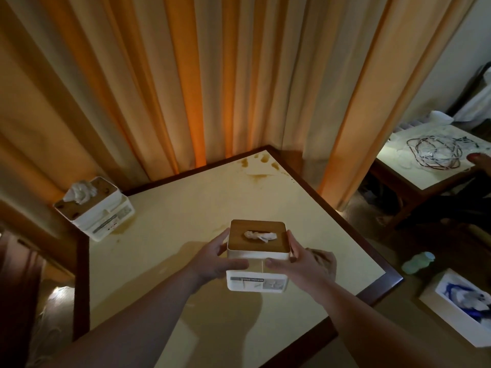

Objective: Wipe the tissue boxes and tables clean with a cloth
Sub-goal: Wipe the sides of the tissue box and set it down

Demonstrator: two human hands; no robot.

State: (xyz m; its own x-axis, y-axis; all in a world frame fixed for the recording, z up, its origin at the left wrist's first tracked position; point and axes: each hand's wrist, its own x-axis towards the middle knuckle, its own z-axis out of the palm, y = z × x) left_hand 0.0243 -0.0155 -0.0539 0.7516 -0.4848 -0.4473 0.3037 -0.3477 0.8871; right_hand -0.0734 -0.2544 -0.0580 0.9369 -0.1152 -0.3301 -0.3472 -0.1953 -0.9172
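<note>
the near tissue box (257, 257) sits mid-table (186, 208), gripped on both sides by my left hand (216, 261) and right hand (300, 264), the cloth (322, 258) bunched under my right palm. i judge i'm positioning it for wiping; next, the far tissue box (97, 208) and brown stains (261, 166).

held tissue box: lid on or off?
On. The wooden lid sits flush in the white tissue box, a tissue poking through its slot. Left hand and right hand grip its sides.

Dim curtained room (186, 88) with cream dining-style tables (186, 203), likely a restaurant.
</note>
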